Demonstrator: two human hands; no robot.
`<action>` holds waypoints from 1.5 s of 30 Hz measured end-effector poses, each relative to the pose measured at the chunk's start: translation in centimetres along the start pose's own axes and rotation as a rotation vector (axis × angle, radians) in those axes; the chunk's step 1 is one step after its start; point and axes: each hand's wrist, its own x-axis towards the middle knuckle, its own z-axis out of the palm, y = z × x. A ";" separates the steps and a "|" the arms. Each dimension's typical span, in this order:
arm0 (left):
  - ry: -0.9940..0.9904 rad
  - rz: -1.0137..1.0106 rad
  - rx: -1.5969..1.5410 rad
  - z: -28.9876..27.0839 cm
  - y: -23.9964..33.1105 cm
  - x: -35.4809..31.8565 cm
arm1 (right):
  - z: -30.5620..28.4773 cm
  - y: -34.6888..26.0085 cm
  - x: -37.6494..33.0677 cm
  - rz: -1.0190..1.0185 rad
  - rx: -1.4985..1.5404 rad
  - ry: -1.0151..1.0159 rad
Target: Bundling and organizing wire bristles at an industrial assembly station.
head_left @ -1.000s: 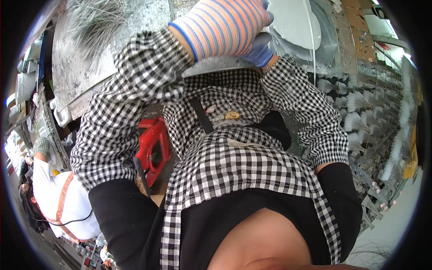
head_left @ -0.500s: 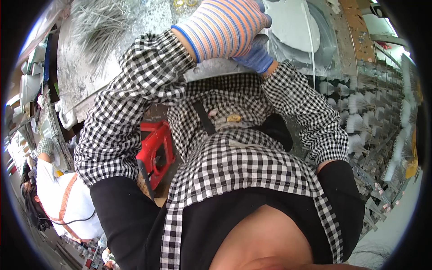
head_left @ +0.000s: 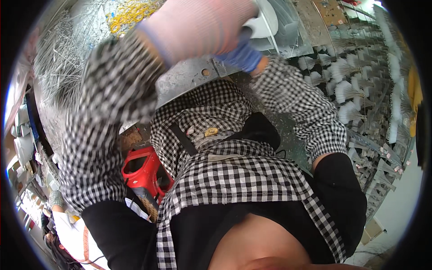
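Note:
My left hand [head_left: 198,29], in a pale orange-and-blue striped glove, is over the near part of the metal work table at the top. It is blurred by motion, and its fingers are hidden behind its back. Close against it on the right is my right hand [head_left: 243,56], in a blue glove with dark fingertips. Its fingers look curled, and whatever is between the hands is hidden. Just beyond the right hand, a white rounded piece [head_left: 264,20] lies on a grey surface, with a thin white strip [head_left: 273,33] crossing it.
Many thin grey wires [head_left: 58,58] lie at the table's left, beside several yellow loops [head_left: 130,17]. At right stand rows of white, fan-shaped bristle tufts [head_left: 344,83]. A red plastic stool [head_left: 146,168] is below the table. Another person in white [head_left: 72,234] is at lower left.
Both hands have shifted slightly left in the view, and my left hand is now blurred. The view has turned, bringing more yellow loops and a hole in the table edge into sight.

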 end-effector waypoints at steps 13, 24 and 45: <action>-0.161 0.050 0.132 2.2 -1.7 9.6 | -2.9 7.6 -3.0 0.414 0.047 -0.189; -0.237 -0.007 0.183 3.2 -1.4 9.6 | -2.0 7.5 -2.7 0.433 0.046 -0.187; -0.223 -0.006 0.138 2.6 -1.2 9.8 | -2.2 7.0 -2.5 0.468 0.048 -0.195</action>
